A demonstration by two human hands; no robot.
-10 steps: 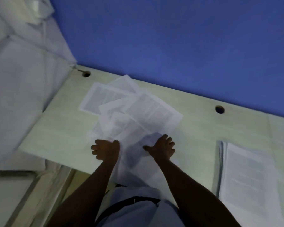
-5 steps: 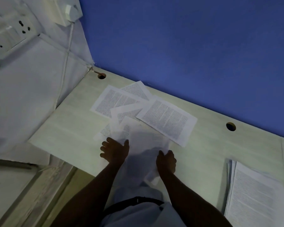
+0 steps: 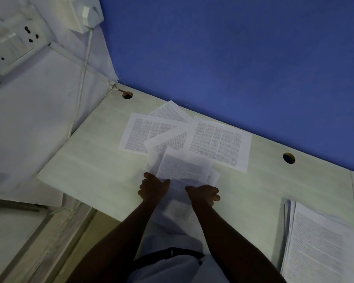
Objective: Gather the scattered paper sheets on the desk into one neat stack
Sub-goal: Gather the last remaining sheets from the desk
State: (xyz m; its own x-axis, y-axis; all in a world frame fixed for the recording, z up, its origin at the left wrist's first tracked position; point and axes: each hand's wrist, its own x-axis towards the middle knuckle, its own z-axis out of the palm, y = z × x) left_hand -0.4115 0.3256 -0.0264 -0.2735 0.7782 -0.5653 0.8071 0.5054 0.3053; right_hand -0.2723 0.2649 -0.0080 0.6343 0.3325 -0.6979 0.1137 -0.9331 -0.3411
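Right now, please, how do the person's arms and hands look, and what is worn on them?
Both forearms are bare, with no sleeves in view. The left hand and the right hand have no gloves, and I see no watch, ring or bracelet, though the light is dim.

Blue wall (image 3: 233,58) behind; socket panel (image 3: 10,45) & plug w/ cord (image 3: 90,14) top left.

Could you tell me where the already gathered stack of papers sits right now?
The stack of papers lies at the desk's near right edge, right of the right hand.
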